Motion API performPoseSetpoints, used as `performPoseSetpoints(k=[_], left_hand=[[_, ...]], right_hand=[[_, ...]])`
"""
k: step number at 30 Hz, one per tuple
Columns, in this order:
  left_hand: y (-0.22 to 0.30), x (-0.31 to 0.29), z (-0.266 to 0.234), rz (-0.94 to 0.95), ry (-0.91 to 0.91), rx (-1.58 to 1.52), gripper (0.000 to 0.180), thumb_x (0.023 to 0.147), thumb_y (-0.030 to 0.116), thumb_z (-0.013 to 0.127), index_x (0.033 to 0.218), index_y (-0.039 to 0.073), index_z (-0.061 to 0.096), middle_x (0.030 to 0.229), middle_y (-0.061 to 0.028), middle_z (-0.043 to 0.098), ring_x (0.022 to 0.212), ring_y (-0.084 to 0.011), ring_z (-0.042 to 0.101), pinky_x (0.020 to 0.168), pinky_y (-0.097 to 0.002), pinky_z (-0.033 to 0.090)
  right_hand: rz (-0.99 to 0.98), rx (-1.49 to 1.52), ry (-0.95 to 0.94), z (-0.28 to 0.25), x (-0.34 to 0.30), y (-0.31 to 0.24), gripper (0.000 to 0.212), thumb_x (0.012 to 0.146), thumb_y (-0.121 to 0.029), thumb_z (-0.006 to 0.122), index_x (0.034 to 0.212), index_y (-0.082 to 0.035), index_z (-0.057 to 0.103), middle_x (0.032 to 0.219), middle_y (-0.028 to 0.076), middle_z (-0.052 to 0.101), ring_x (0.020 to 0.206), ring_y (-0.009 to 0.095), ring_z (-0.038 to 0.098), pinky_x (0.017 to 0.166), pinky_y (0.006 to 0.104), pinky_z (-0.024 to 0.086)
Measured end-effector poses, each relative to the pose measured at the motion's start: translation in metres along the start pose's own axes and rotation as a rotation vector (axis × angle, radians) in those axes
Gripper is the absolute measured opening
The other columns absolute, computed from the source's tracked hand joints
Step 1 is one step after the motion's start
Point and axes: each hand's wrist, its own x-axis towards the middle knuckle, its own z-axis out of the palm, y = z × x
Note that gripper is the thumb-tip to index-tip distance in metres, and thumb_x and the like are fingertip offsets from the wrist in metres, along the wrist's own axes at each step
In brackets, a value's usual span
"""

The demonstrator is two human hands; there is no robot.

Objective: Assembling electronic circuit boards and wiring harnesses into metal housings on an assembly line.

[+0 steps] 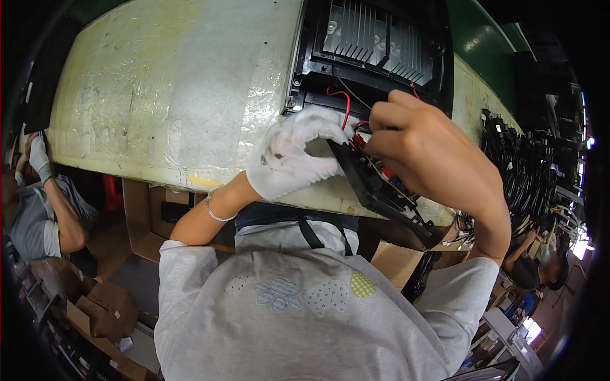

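Observation:
My left hand, in a white glove with dark smudges, grips the upper end of a black plastic panel. The panel slants down to the right over the table's front edge, and electronic parts show on its side facing my right hand. My bare right hand is closed, fingertips bent in at the panel's upper end beside red wires; what they pinch is hidden. One red wire loops from the panel toward a large black housing lying just beyond. Inside that housing sits a finned metal heat sink.
The worktable has a yellowish, film-covered top. Many black cables are heaped at the right. Below the table edge stand open cardboard boxes. Another person works at the far left, and one more person is at the right.

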Motion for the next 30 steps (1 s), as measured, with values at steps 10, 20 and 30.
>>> performPoseSetpoints(k=[10,20,30], left_hand=[[-0.004,-0.001,-0.009,0.146,-0.021,-0.097,0.03,0.07,0.015,0.079,0.097,0.009,0.068,0.108,-0.0085,0.064,0.105,-0.026,0.062,0.087,-0.0352,0.051],[-0.003,0.001,-0.009,0.031,-0.049,-0.046,0.024,0.064,0.002,0.077,0.085,0.008,0.068,0.1,-0.0067,0.057,0.101,-0.0235,0.061,0.086,-0.0346,0.05],[-0.002,0.003,-0.013,0.19,-0.12,-0.013,0.031,0.07,0.013,0.078,0.097,0.01,0.065,0.109,-0.0081,0.059,0.107,-0.0271,0.06,0.092,-0.0375,0.049]], right_hand=[[-0.013,0.074,0.129,0.007,0.005,0.002,0.016,0.07,0.002,0.07,0.084,-0.001,0.063,0.094,0.01,0.059,0.083,0.028,0.056,0.07,0.0361,0.048],[-0.127,0.19,0.108,0.015,0.001,0.018,0.021,0.064,0.001,0.07,0.084,0.0,0.066,0.09,0.009,0.061,0.087,0.028,0.054,0.07,0.0349,0.048],[0.178,-0.09,0.535,0.021,-0.011,-0.007,0.026,0.074,0.001,0.071,0.098,-0.003,0.064,0.107,0.013,0.059,0.091,0.029,0.06,0.073,0.0363,0.05]])
